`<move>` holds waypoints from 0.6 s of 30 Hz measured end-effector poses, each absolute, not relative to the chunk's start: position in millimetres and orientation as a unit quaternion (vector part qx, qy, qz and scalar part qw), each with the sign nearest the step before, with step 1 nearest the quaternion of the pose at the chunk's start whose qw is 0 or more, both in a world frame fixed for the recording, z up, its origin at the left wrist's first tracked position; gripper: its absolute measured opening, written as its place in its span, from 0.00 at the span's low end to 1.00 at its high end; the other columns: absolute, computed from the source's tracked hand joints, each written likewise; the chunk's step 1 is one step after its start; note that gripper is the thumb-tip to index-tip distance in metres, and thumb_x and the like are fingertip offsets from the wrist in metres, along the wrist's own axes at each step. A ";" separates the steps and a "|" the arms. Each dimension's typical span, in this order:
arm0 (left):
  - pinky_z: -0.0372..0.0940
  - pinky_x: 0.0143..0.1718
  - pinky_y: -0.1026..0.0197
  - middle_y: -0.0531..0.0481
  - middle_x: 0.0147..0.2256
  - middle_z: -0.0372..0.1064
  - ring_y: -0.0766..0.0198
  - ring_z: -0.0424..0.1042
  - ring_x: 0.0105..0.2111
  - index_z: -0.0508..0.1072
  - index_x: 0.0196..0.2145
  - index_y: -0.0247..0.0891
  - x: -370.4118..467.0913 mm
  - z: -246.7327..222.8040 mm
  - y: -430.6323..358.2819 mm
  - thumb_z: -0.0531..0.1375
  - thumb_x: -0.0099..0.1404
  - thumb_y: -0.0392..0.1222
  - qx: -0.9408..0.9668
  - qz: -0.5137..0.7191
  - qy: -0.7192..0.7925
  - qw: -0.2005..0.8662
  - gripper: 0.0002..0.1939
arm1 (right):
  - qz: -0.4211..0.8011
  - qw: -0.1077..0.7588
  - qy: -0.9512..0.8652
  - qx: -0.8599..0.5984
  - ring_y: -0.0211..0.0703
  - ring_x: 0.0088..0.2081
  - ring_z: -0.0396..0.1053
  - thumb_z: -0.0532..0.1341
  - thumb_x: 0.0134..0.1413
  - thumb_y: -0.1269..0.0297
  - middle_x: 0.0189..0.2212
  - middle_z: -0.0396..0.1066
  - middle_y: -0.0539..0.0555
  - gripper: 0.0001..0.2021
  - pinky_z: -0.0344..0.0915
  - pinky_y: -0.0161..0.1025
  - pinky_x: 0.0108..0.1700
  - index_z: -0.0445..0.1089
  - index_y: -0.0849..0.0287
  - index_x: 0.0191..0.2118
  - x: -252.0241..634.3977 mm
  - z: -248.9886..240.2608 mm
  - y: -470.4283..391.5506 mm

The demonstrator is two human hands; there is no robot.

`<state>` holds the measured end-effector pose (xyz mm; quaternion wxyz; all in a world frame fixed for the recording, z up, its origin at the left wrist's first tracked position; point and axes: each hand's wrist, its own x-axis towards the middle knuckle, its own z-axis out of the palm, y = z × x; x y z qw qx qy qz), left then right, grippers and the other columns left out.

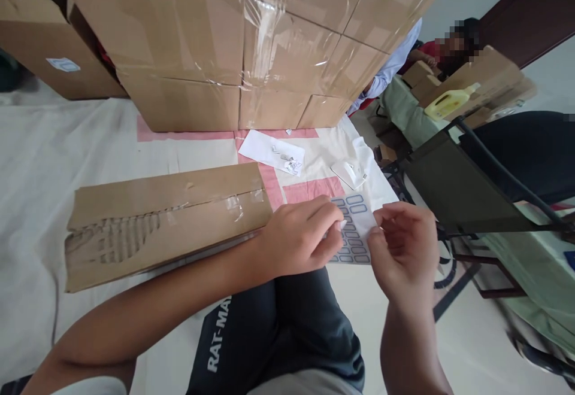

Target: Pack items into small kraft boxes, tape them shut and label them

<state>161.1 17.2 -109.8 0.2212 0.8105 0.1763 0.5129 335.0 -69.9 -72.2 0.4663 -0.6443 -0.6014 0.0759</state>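
Note:
A sheet of labels [357,227] with rows of blue-edged rounded rectangles is held over the table's front edge. My right hand [406,248] grips its right side between thumb and fingers. Across the sheet's left part lies my left hand [305,230], its thumb and forefinger pinched together. A tiny white bit shows at those fingertips, too small to name. Left of my left hand, a flattened cardboard box [175,221] with a torn patch lies on the table. Beyond the hands is a white paper [263,146] with small scraps on it.
Several taped cardboard boxes [197,105] are stacked at the table's back. An open box [40,54] stands far left. A white crumpled packet [350,173] lies near the right edge. At right are a folding chair [467,185], a yellow jug [449,103] and a seated person [433,54].

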 end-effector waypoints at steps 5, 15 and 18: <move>0.60 0.29 0.64 0.55 0.29 0.65 0.69 0.62 0.28 0.65 0.36 0.39 162.0 -111.9 19.7 0.52 0.69 0.33 0.803 0.509 0.177 0.254 0.04 | 0.061 0.491 -0.539 -0.682 0.35 0.26 0.65 0.60 0.50 0.74 0.33 0.65 0.49 0.16 0.57 0.32 0.23 0.64 0.54 0.46 366.2 -97.0 -30.8; 0.56 0.23 0.64 0.57 0.26 0.64 0.71 0.56 0.22 0.66 0.34 0.38 164.1 -107.9 20.6 0.54 0.68 0.32 0.820 0.508 0.206 0.164 0.04 | 0.008 0.403 -0.590 -0.699 0.53 0.46 0.69 0.59 0.52 0.67 0.43 0.70 0.58 0.11 0.66 0.54 0.51 0.70 0.56 0.43 396.4 -134.8 39.4; 0.56 0.22 0.63 0.57 0.24 0.64 0.71 0.57 0.21 0.67 0.33 0.38 162.8 -107.0 19.6 0.55 0.67 0.33 0.831 0.494 0.227 0.114 0.04 | 0.183 0.449 -0.678 -0.552 0.54 0.50 0.70 0.54 0.61 0.64 0.44 0.72 0.57 0.11 0.64 0.55 0.55 0.73 0.54 0.44 371.3 -115.3 6.0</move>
